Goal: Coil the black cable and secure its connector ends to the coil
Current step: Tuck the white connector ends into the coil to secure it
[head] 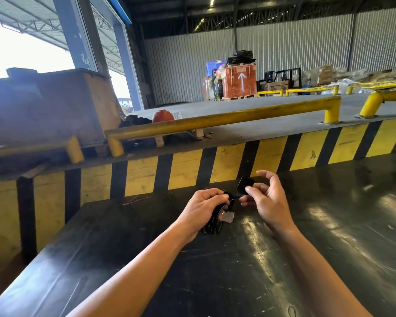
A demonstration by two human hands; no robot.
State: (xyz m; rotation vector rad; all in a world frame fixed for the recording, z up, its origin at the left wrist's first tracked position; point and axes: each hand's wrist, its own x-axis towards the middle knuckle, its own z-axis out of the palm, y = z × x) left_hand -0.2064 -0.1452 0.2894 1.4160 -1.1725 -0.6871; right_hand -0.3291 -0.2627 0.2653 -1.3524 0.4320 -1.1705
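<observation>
Broad, glossy black tabletop (238, 259), scuffed and reflecting the roof lights, filling the lower view. Beyond its far edge, a yellow-and-black striped barrier wall (272, 154) topped by a round yellow steel guard rail (215, 121). Well back on the raised floor, an orange helmet (162, 116) beside a big wooden crate (55, 106).

Over the far part of the table, both bare forearms reaching in. Left hand (202, 208) closed around a bundle of coiled black cable (212, 225), the loops hanging below the palm down toward the tabletop; contact with the surface not clear. Small pale tag or label (228, 217) showing just beside the bundle. Right hand (266, 197) pinching a flat black connector block (245, 185) between thumb and forefinger, other fingers loosely spread. Short taut run of cable between the two hands.

Coiling apparently finished; securing the ends apparently in hand. Next move likely: bring the connector back to the bundle and wrap or tuck its tail around the loops, with the left grip kept firm so the coil does not spring apart. Second connector not made out.
</observation>
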